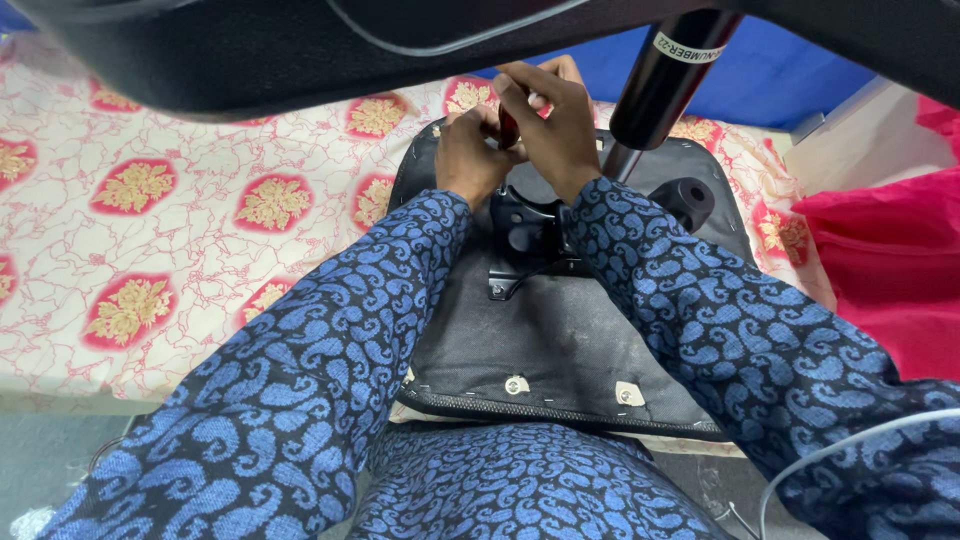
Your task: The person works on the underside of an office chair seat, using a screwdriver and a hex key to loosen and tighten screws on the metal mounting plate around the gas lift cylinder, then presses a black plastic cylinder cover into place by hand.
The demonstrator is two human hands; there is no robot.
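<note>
Currently itemised, as seen from your head camera:
- Your left hand (470, 155): fingers curled, pressed against your right hand over the mechanism; what it grips is hidden.
- Your right hand (550, 125): closed around a small dark red tool (508, 128).
- Upturned chair seat (560, 350): black underside, lying on the floral sheet (150, 230), with 1 black metal mechanism (530, 225) just below your hands.
- Gas-lift cylinder (660, 80): tilted, beside your right hand.

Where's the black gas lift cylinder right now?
In the head view, the gas lift cylinder stands upper right of centre, slanting up from the upturned chair seat base, just right of the right hand.
</note>
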